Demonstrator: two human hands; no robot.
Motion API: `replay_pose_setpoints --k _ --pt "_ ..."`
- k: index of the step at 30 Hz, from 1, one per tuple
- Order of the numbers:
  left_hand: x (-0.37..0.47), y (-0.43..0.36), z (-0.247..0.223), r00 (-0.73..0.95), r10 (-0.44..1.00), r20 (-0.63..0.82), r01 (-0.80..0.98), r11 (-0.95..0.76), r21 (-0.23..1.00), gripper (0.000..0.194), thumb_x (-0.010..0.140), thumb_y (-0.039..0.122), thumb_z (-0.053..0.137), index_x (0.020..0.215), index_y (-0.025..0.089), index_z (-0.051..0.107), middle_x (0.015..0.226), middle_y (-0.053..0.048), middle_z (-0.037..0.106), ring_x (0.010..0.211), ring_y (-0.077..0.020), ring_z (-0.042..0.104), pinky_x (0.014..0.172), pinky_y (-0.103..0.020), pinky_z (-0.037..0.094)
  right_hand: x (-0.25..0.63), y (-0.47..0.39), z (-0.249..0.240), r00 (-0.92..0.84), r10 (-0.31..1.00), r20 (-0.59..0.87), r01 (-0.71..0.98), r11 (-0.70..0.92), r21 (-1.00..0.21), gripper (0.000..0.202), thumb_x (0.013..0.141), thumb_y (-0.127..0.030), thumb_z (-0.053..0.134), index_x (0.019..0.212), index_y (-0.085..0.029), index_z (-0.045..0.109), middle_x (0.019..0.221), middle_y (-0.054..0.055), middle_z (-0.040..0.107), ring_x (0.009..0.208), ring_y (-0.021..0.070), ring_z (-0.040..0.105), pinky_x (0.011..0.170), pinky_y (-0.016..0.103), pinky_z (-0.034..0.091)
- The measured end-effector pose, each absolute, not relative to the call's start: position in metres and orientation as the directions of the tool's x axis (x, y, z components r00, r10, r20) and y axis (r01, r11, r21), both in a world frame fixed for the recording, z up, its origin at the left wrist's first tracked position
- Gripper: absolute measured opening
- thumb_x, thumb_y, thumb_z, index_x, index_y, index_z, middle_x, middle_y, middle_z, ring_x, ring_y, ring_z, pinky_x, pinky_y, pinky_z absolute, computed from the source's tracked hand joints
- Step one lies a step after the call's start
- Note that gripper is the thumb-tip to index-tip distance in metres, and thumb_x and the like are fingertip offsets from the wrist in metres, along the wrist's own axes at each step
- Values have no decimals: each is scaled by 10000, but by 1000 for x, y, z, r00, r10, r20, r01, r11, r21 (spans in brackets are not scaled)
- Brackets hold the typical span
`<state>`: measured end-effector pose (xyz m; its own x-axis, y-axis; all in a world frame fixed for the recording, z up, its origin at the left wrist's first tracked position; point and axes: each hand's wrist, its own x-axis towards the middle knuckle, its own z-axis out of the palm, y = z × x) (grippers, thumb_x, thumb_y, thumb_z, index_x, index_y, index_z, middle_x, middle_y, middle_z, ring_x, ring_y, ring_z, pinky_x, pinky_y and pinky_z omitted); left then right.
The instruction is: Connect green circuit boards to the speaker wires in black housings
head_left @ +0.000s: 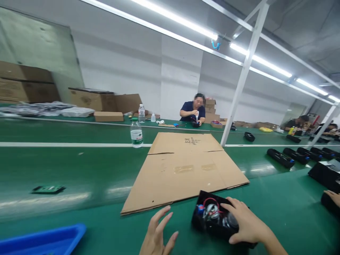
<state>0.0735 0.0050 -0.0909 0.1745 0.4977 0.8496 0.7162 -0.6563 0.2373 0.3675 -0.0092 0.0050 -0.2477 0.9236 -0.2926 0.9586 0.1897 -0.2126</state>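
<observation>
A black speaker housing (pixel 198 224) lies open side up on the green bench in front of me. Red wires, a blue part and round metal speaker drivers (pixel 212 210) show inside it. My right hand (pixel 245 221) grips the housing's right end from above, thumb on the near side and fingers toward the far side. Part of the housing is hidden under that hand. To the left of it, my left hand (pixel 158 233) is raised with fingers apart and nothing in it. A flat cardboard sheet (pixel 186 184) lies just beyond both hands.
A blue tray (pixel 45 241) sits at the lower left, with a green circuit board (pixel 48 189) beyond it. A water bottle (pixel 136 134) stands by the cardboard. Several black housings (pixel 280 158) line the right, near a co-worker's hand (pixel 332 197). A white post (pixel 243 78) rises behind the cardboard.
</observation>
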Motion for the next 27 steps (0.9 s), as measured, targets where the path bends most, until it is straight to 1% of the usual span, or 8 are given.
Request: replay_pose_setpoints --k 5,9,12,14,16,20,23,27 --pt "76 20 -107 245 741 626 906 -404 124 391 784 331 404 1078 134 569 1160 -197 515 1099 -330 466 837 -454 450 484 -27 -2 226 964 -141 970 -236 -60 778 597 -323 631 1311 -207 345 1369 119 248 1233 277 262 983 384 252" --pt "82 19 -107 300 888 349 937 -342 67 445 783 337 358 1140 163 558 1221 -177 508 1141 -340 442 904 -530 357 540 -30 -3 683 730 -9 730 -682 41 571 742 -402 518 1263 -191 413 1237 167 402 1068 345 443 815 480 374" --pt "86 16 -100 303 923 239 942 -327 69 459 793 327 328 1174 166 526 1262 -171 465 1171 -335 411 924 -544 320 537 -20 -11 790 586 181 580 -809 93 514 802 -328 459 1261 -107 395 1251 229 363 1122 392 370 827 583 302" --pt "86 15 -95 291 936 198 946 -313 88 458 794 328 327 1180 172 520 1275 -163 450 1184 -330 396 932 -540 313 514 -5 -25 673 633 384 613 -767 189 526 797 -235 465 1275 -47 354 1312 259 264 1208 388 241 876 622 206" --pt "86 16 -90 286 943 172 944 -308 116 454 796 333 332 1185 184 514 1285 -149 442 1193 -320 386 944 -534 306 478 15 -43 491 735 468 720 -645 257 535 792 -215 474 1283 -45 345 1342 245 226 1242 360 181 912 616 157" --pt "83 16 -83 285 951 119 932 -304 198 452 799 362 357 1203 213 494 1303 -117 432 1208 -294 371 966 -509 305 384 54 -73 140 947 288 966 -194 169 506 810 -292 461 1290 -156 376 1344 156 296 1243 320 221 956 565 172" --pt "81 12 -77 270 958 95 921 -285 265 444 792 363 399 1199 213 496 1320 -107 413 1226 -275 349 996 -487 277 321 73 -82 -104 969 223 994 99 36 501 831 -406 411 1288 -202 384 1364 105 281 1257 285 214 999 504 169" --pt "79 18 -68 151 983 107 907 -181 380 304 801 280 444 1058 208 589 1202 -79 549 1139 -217 465 967 -373 343 278 83 -92 -167 966 197 983 177 -39 450 858 -408 326 1254 -222 431 1349 61 322 1247 288 239 992 544 153"
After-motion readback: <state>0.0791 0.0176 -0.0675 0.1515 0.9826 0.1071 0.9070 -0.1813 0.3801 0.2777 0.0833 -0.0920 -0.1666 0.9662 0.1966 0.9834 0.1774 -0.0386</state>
